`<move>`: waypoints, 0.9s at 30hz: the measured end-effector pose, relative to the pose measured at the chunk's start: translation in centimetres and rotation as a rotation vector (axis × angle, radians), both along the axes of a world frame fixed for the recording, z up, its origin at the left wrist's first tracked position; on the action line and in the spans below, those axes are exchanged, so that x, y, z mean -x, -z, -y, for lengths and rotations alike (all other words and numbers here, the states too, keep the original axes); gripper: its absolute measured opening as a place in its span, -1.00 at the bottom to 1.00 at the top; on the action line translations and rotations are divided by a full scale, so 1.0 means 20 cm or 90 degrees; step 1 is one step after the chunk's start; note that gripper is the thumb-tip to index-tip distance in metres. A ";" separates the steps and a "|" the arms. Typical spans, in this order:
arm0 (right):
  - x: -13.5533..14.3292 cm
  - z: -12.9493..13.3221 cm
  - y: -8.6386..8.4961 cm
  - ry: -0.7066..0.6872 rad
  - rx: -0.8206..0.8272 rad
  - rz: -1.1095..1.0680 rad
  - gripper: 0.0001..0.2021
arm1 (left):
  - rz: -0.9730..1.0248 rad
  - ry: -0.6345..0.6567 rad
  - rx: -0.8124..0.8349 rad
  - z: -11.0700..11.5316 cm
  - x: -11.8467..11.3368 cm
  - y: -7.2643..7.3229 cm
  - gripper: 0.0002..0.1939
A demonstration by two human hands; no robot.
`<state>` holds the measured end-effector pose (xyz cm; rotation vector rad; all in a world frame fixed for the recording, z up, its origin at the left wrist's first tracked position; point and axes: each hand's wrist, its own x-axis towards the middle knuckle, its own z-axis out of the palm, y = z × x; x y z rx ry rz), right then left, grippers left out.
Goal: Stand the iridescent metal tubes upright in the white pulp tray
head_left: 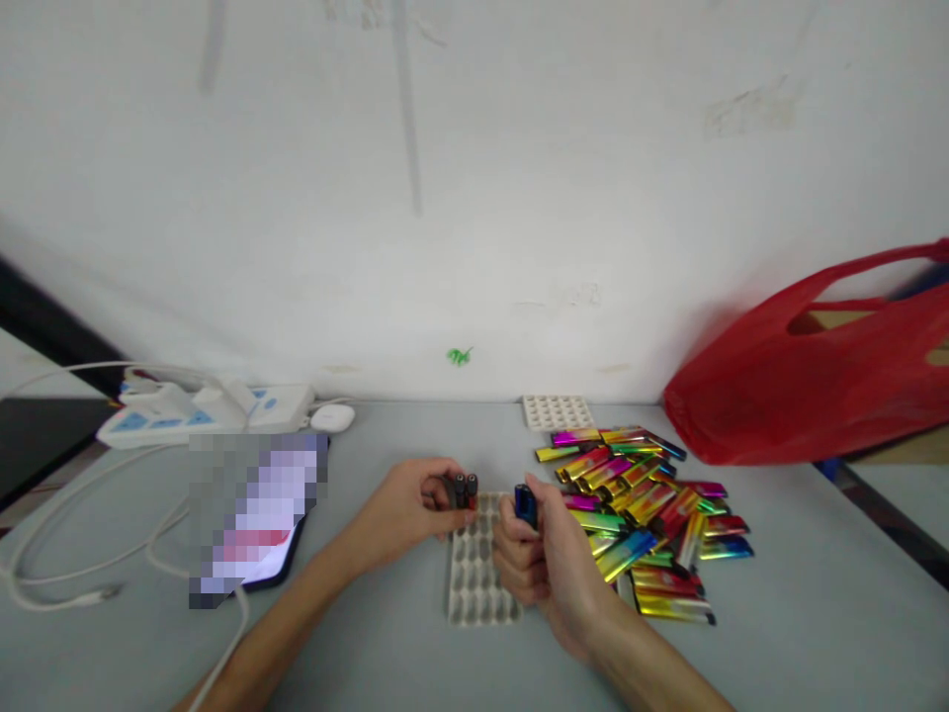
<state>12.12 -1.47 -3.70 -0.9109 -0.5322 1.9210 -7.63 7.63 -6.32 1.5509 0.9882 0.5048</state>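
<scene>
A pale tray (483, 583) with rows of small pockets lies on the table between my hands. At its far left corner, my left hand (411, 499) has its thumb and fingers closed around a pair of upright lighters (466, 487) with dark tops. Their lower ends are hidden, so I cannot tell whether they sit in the pockets. Just right of the tray, my right hand (545, 554) is closed on a shiny blue lighter (526, 504), held upright with its top showing. A heap of metallic, multicoloured lighters (648, 494) lies beyond and right of that hand.
A second pocketed tray (558, 411) rests by the wall, behind the heap. A red plastic bag (808, 366) stands at the right. To the left are a phone (267, 524), a white power strip (215, 413), a small white case (332, 418) and loose white cables (66, 601).
</scene>
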 end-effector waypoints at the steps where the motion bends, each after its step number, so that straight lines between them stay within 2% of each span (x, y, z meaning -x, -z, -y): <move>1: 0.00 0.00 0.00 0.009 0.003 0.008 -0.35 | -0.004 0.004 -0.001 0.00 0.00 0.00 -0.62; 6: 0.01 0.00 -0.01 0.034 0.016 0.047 -0.37 | -0.004 0.005 0.002 0.00 0.00 0.00 -0.63; 12: 0.01 -0.01 0.03 0.021 -0.012 0.091 -0.25 | -0.010 -0.003 0.008 0.00 0.00 -0.01 -0.62; 15: 0.02 0.01 0.03 0.092 -0.115 0.192 -0.30 | -0.014 -0.002 0.010 0.00 0.00 -0.01 -0.61; 17: 0.01 0.02 0.02 0.139 -0.230 0.295 -0.43 | -0.015 -0.002 0.004 0.00 0.00 -0.02 -0.63; 20: -0.01 0.02 0.00 0.164 -0.371 0.465 -0.60 | -0.009 -0.006 0.003 0.01 0.00 -0.02 -0.63; 23: -0.03 0.01 0.00 0.168 -0.444 0.560 -0.74 | -0.003 -0.005 0.009 0.01 -0.01 -0.02 -0.62; 27: -0.05 -0.01 0.03 0.187 -0.483 0.603 -0.85 | 0.004 -0.005 0.013 0.01 -0.01 0.00 -0.64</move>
